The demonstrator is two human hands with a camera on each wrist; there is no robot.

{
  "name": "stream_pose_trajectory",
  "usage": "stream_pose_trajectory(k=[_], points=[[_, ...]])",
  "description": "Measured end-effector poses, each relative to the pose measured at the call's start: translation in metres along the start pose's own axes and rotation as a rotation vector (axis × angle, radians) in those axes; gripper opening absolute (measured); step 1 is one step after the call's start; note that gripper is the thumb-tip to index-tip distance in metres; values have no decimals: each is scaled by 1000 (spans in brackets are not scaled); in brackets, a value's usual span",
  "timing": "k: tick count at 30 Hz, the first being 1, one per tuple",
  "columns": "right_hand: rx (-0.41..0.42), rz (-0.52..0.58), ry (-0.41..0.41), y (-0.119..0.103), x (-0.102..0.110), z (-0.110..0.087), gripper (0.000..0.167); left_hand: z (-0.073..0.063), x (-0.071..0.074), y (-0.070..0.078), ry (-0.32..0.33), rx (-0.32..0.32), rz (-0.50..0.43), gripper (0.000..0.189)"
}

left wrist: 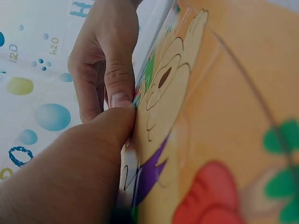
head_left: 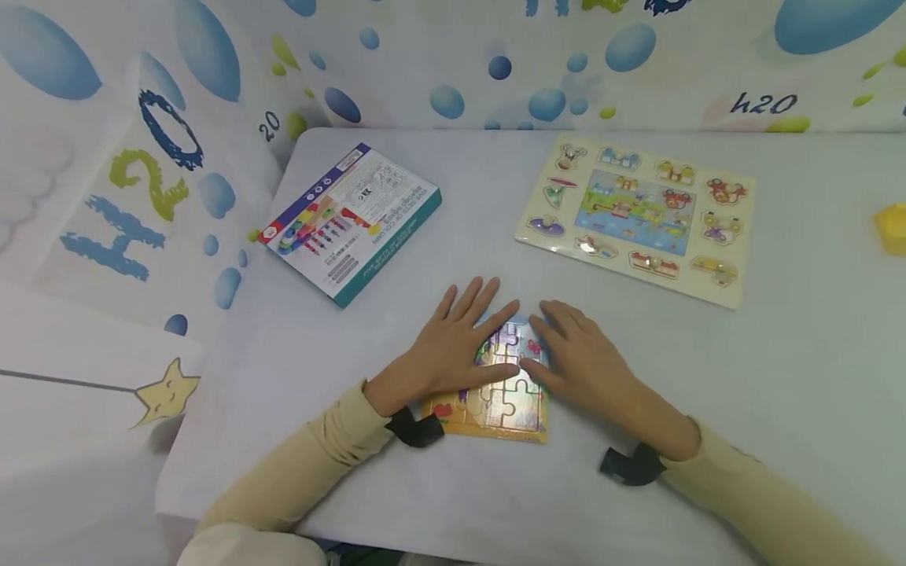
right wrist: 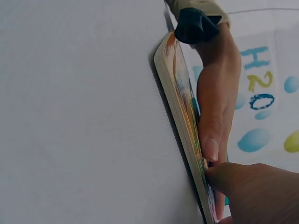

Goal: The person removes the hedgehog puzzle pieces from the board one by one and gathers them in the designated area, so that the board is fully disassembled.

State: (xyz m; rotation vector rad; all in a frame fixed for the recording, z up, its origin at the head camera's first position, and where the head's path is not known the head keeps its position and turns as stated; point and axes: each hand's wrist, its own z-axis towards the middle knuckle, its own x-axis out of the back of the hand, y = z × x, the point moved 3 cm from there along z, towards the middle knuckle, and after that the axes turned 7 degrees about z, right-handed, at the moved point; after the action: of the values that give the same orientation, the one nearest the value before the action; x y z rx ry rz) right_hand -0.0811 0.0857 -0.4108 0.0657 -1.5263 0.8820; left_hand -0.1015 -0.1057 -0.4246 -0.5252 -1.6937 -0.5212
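A small jigsaw puzzle [head_left: 522,405] in an orange-bordered tray lies flat on the table, its pieces fitted together and shiny with glare. Over its left side spreads my left hand [head_left: 447,350], fingers straight and fanned, thumb across the pieces. From the right, my right hand [head_left: 591,363] reaches over the puzzle's right edge with loosely bent fingers, its thumb on the surface. Both thumb tips nearly meet at the puzzle's middle. In the left wrist view, a cartoon animal and a red shape show on the puzzle [left wrist: 219,107]. Seen from the right wrist, the tray's edge [right wrist: 180,112] rests on the table.
Beyond my left hand lies a boxed game [head_left: 354,224] with a teal side. A wooden knob puzzle board [head_left: 637,275] with picture pieces sits at the back right. Part of a yellow object [head_left: 892,228] shows at the far right. A patterned curtain [head_left: 439,63] hangs behind the table.
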Motion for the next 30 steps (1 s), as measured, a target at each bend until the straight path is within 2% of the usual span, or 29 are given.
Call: stream_pose_trajectory(k=[4, 8, 18, 24, 30], points=[[0, -2, 11, 1, 2, -1, 63, 2, 0, -1, 21, -4, 12, 88], [-8, 31, 30, 1, 4, 2, 60, 4, 1, -2, 15, -2, 21, 88], [-98, 141, -4, 4, 3, 7, 52, 5, 0, -1, -1, -10, 13, 88], [-111, 204, 17, 6, 3, 12, 38, 5, -1, -2, -10, -10, -4, 87], [-125, 205, -2, 6, 2, 15, 30, 6, -1, -2, -21, -6, 8, 87]])
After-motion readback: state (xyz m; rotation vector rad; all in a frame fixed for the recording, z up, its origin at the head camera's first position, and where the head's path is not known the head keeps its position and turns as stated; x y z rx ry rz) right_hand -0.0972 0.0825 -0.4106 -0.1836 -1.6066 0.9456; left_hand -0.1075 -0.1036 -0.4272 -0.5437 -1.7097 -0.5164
